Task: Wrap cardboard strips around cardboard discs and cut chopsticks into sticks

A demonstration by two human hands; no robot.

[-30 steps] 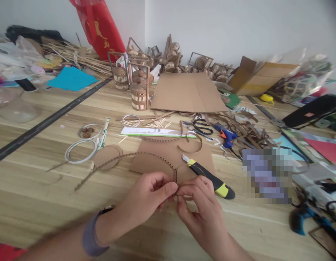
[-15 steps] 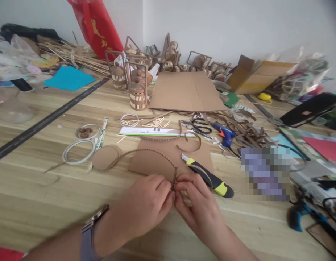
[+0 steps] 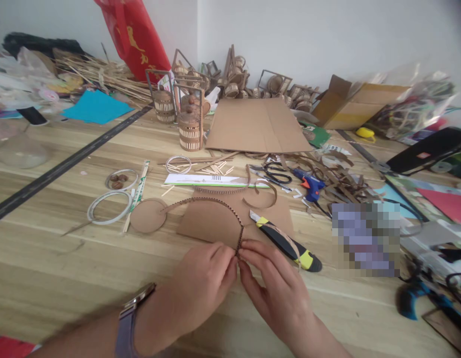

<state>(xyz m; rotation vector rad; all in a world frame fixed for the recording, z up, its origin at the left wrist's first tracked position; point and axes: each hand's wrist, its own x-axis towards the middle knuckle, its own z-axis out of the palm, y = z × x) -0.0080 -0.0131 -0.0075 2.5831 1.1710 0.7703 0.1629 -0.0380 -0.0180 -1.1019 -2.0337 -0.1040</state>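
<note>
My left hand (image 3: 202, 286) and my right hand (image 3: 275, 288) meet at the fingertips and pinch a long corrugated cardboard strip (image 3: 211, 203). The strip arches up and to the left from my fingers, its free end hanging over a cardboard disc (image 3: 146, 222). A thin peeled paper layer (image 3: 286, 239) trails from my right hand across a black and yellow utility knife (image 3: 286, 241). Under the strip lies a flat brown cardboard piece (image 3: 215, 223) on the wooden table (image 3: 47, 258). I wear a watch on my left wrist.
Beyond lie a white ruler (image 3: 200, 180), scissors (image 3: 277, 175), a blue glue gun (image 3: 308, 184), curled cardboard strips (image 3: 260, 196), white rings (image 3: 109, 206), a large cardboard sheet (image 3: 256, 127), small cardboard lanterns (image 3: 189, 127), a red bag (image 3: 135, 37) and a cardboard box (image 3: 359, 107).
The strip's free left end has lifted off the table and swung right, so its arch is now shorter and higher. Both hands stay pinched together at nearly the same spot.
</note>
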